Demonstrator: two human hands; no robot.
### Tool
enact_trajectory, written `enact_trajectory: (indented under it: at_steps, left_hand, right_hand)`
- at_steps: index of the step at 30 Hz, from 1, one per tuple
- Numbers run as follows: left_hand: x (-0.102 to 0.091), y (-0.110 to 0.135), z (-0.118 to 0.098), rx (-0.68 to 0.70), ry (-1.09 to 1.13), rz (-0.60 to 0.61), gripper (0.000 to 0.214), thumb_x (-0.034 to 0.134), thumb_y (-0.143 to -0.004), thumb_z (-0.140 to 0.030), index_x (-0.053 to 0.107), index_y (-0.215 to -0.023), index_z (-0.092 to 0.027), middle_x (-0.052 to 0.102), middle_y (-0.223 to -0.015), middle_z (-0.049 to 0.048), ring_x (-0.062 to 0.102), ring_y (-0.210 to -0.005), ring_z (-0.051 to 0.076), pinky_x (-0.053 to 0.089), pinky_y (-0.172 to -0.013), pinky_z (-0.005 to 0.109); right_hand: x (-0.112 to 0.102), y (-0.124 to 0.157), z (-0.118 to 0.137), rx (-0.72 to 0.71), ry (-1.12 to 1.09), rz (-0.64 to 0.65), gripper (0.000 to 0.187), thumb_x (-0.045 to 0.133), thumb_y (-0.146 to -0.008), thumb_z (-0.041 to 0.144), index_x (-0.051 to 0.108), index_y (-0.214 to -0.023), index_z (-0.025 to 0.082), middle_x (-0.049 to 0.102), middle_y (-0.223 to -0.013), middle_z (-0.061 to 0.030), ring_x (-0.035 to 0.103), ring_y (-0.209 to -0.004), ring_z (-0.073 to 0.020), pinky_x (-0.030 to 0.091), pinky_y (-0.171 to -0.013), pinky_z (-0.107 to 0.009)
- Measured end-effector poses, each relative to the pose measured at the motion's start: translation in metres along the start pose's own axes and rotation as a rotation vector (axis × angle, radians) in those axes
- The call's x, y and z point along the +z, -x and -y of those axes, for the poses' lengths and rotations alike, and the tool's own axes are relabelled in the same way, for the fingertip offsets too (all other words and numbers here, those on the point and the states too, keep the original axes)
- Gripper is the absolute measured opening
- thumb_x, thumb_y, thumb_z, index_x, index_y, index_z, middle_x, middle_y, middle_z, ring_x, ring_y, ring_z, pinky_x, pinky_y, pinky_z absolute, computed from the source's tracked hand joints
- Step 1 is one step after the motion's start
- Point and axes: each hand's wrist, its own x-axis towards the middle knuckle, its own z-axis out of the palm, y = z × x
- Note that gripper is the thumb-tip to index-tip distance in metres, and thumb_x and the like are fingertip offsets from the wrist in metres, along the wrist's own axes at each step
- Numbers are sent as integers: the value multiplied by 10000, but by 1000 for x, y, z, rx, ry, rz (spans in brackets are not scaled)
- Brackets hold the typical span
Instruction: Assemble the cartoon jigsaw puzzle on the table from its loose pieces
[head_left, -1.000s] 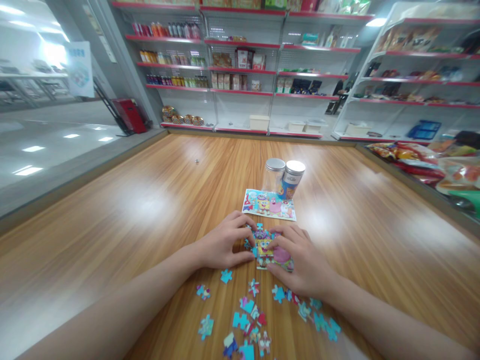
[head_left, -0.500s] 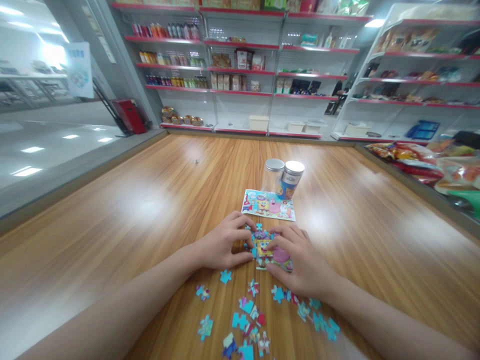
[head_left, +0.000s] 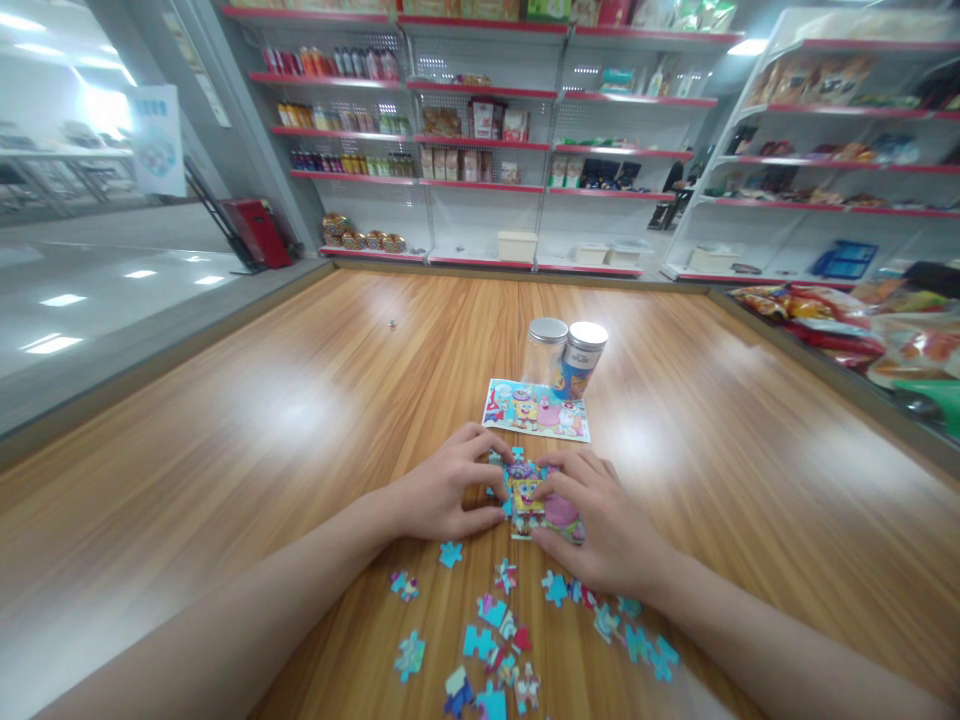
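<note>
We see the wooden table [head_left: 315, 380] run wide to the left of the left hand [head_left: 454, 487], its far edge well beyond both hands, a picture sheet [head_left: 546, 412] and two lidded jars [head_left: 586, 355] just ahead. The left hand curves half open, fingertips at the left side of a partly joined puzzle [head_left: 527, 495]; the right hand [head_left: 600, 525], likewise half open, touches its right. Loose pieces [head_left: 478, 642] lie nearside.

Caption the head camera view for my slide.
Two hands at a partly joined jigsaw, loose pieces nearer the camera, picture sheet beyond.
</note>
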Motion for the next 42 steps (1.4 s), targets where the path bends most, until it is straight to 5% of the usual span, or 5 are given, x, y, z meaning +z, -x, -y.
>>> enact_trajectory:
  at_steps: [27, 38, 42]
  left_hand:
    - [0, -1, 1, 15, 9, -19, 82, 712, -876, -275, 725, -840, -203, 595, -1262, 95, 450, -1232, 281, 410, -1101, 472]
    - [-1, -1, -1, 31, 32, -37, 80, 700, -851, -201, 700, -771, -193, 631, -1257, 86, 467, -1233, 281, 416, -1104, 475]
    - [-3, -1, -1, 37, 41, -22, 9, 699, -847, -201, 704, -853, -198, 636, -1256, 91, 486, -1232, 278, 430, -1101, 470]
  right_hand:
    - [0, 0, 0, -23, -7, -21, 232, 748, -790, 280, 658, -999, 234, 613, -1223, -104, 535, -1177, -320, 432, -960, -500]
    - [5, 0, -5, -5, -4, -67, 70, 627, -872, 165, 643, -890, 231, 642, -1151, -90, 562, -1164, -294, 459, -969, -493]
    - [5, 0, -6, 11, -65, -170, 301, 620, -862, 153, 613, -1152, 233, 585, -1262, -118, 521, -1245, -296, 456, -1039, -500]
